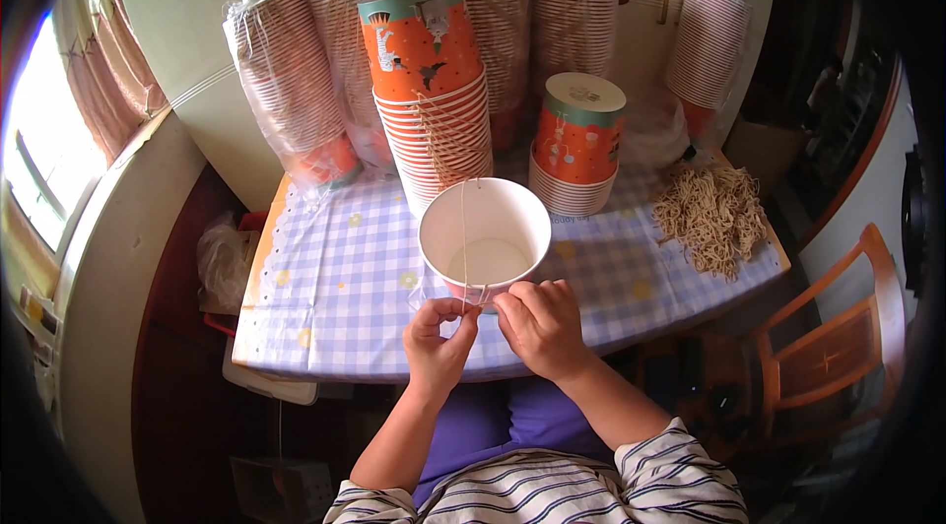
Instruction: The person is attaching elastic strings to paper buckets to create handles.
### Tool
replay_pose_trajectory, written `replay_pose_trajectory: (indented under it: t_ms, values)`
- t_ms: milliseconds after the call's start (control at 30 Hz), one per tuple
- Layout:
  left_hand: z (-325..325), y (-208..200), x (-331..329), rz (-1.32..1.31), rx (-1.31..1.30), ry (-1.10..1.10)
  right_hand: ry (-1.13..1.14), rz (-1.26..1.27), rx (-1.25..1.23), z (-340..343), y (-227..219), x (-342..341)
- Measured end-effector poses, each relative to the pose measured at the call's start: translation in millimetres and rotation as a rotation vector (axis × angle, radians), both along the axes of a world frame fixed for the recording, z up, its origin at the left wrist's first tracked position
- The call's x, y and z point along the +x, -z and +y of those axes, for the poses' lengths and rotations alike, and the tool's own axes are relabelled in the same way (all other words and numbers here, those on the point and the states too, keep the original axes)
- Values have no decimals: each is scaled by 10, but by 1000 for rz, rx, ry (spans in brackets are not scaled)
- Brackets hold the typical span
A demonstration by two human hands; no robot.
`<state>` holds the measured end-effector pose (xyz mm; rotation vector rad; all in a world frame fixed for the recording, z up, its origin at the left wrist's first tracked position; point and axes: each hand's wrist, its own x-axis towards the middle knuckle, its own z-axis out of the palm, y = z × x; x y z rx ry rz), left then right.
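Observation:
A white-lined paper bucket (519, 217) stands open side up near the table's front edge, just ahead of my hands. A thin tan string (464, 229) runs from its far rim across the mouth to the near rim. My left hand (439, 342) is closed, thumb and forefinger pinching the string just outside the near rim. Beside it, my right hand (544, 329) is closed too, its fingertips on the string at the rim. The exact shape of the string between my fingertips is too small to make out.
Behind the bucket rises a tall stack of orange and green paper buckets (427, 61), strings hanging on it. A shorter stack (581, 135) stands to its right. Plastic-wrapped stacks (286, 81) line the back. A pile of tan strings (711, 219) lies right; a wooden chair (826, 352) stands beyond.

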<state>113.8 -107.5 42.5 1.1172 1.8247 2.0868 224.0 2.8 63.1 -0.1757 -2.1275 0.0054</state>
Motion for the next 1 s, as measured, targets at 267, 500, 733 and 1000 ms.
replay_pose_trajectory:
  t_ms: [267, 500, 733, 1000]
  values:
    - [-4, -33, 56, -176, 34, 113, -75, 52, -380, -94, 97, -101]
    - [-23, -18, 50, -292, 61, 136, -316, 17, -1118, -116, 142, -116]
    - [-18, -10, 54, -327, 75, 129, -585, 31, -1553, -58, 229, -120]
    - [-22, 12, 58, -235, 46, 66, -608, 29, -1577, -93, 195, -139]
